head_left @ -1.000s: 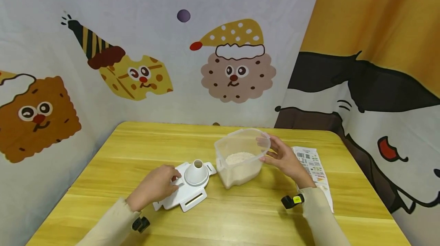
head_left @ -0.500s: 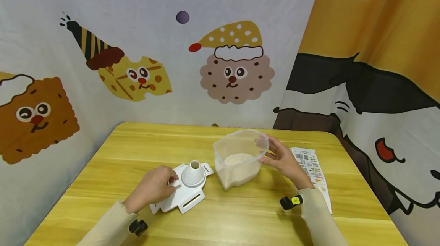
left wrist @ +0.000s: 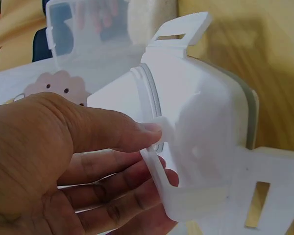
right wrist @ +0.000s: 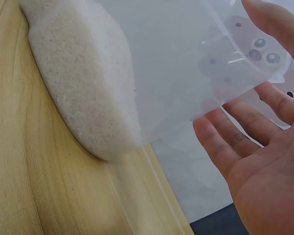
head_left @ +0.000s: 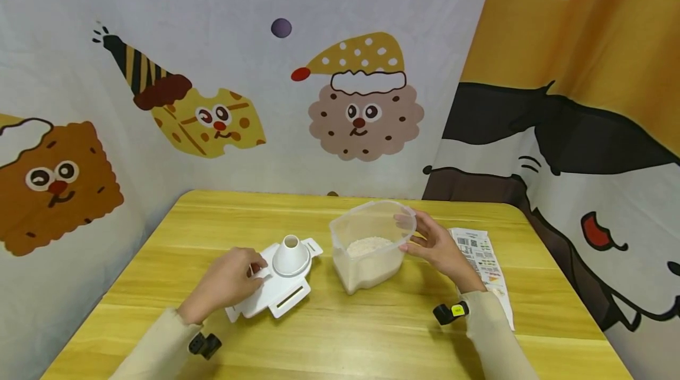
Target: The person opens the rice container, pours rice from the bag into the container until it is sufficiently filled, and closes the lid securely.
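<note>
My left hand pinches the near-left edge of a white plastic lid. The lid has a raised cone-shaped spout and slotted flaps. Thumb on top and fingers beneath show in the left wrist view, where the lid stands tilted. To its right a clear plastic container rests on the table, partly filled with white rice. My right hand touches the container's right side near the rim, fingers spread along the outer wall. In the right wrist view those fingers are nearly straight, and the rice lies low inside.
A printed paper sheet lies right of the container, partly under the right forearm. The wooden table ends at the back against a cartoon-printed cloth.
My left hand has moved left and slightly up in the head view, taking the lid along and widening the gap to the container. My right hand and the container have stayed in place.
</note>
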Demonstrator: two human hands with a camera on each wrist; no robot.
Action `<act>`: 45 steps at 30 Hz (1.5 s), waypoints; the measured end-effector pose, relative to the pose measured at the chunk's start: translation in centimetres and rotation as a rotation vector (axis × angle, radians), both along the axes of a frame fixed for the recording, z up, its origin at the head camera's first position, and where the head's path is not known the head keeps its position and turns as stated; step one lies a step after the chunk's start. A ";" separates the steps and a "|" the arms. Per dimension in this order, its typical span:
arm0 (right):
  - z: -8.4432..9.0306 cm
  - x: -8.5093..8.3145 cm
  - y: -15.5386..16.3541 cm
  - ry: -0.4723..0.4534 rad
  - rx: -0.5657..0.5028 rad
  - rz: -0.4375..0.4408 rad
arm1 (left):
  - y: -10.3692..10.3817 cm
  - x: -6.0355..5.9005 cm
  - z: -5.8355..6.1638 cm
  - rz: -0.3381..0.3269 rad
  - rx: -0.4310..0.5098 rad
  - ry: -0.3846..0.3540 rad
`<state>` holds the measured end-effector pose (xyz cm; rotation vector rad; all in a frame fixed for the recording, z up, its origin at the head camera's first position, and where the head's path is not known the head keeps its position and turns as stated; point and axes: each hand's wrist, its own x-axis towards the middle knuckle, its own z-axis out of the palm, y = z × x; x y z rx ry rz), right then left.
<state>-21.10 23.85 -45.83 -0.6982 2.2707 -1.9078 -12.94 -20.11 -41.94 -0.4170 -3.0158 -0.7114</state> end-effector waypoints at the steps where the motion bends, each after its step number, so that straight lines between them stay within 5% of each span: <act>1: 0.0 0.0 0.0 -0.001 0.002 0.001 | -0.1 -0.1 0.1 -0.001 0.001 0.010; 27: 0.1 0.1 0.0 -0.007 0.017 -0.019 | -0.8 -1.9 5.2 0.025 0.029 0.185; 45: 0.0 0.1 -0.1 0.016 -0.003 0.014 | 1.9 -3.0 9.0 -0.052 -0.004 0.292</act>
